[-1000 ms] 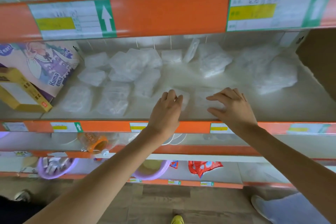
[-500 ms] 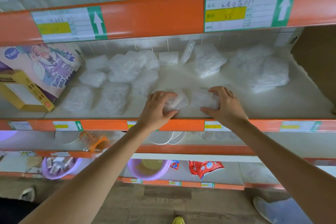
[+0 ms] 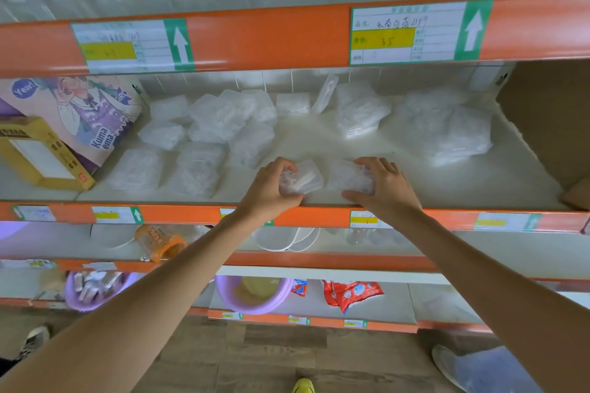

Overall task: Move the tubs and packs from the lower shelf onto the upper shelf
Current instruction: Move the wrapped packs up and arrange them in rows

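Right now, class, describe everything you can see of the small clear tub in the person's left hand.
The small tub is a shallow, rounded-cornered rectangular box of clear, slightly cloudy plastic; pale contents show through, too blurred to name. It is near the front edge of the white shelf, turned at a slant. The left hand grips its left end, fingers curled over it. A similar tub, held by the right hand, lies just to its right, with a gap between them.
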